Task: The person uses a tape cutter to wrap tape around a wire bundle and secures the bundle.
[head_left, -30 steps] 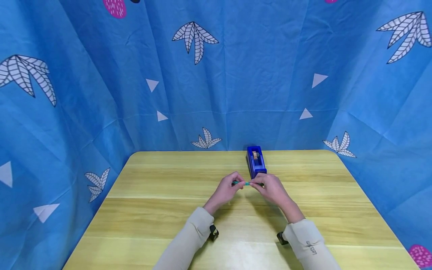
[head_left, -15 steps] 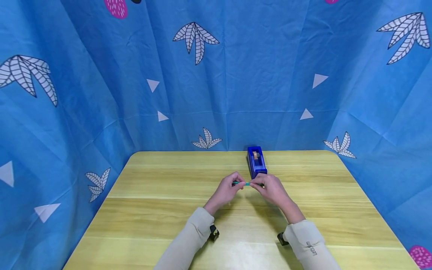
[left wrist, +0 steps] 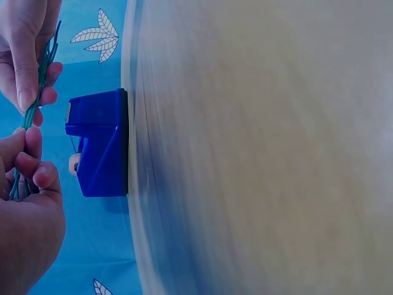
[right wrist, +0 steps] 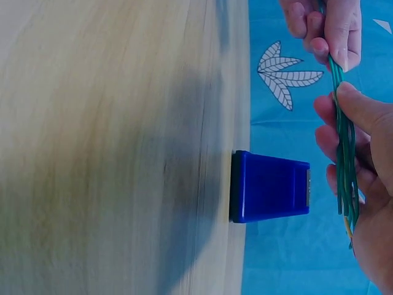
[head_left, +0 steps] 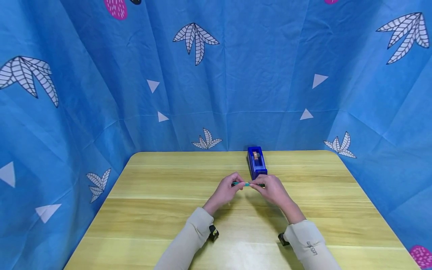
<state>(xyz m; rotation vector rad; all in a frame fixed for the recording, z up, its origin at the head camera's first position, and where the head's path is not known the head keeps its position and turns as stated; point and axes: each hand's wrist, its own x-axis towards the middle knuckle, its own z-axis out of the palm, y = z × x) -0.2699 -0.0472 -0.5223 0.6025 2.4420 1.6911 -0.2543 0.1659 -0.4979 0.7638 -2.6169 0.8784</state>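
My left hand (head_left: 227, 188) and right hand (head_left: 272, 190) meet above the middle of the table. Between them they pinch a thin bundle of green wires (head_left: 247, 184), each with thumb and fingers. In the right wrist view the green wires (right wrist: 345, 160) run along the right fingers, with loose ends and a thin orange-yellow strand below. The left wrist view shows the same wires (left wrist: 28, 118) passing from one hand to the other, fingertips close together. Just behind the right hand stands a blue tape dispenser (head_left: 261, 172) with a roll of tape; neither hand visibly grips it.
The light wooden table (head_left: 162, 210) extends around both arms. A blue patterned curtain (head_left: 263, 75) hangs along its back and sides. Dark wrist-camera mounts (head_left: 213, 233) sit under the sleeves.
Hardly anything differs; both hands keep their grip on the green wires in the same spot. The tape dispenser stays where it was.
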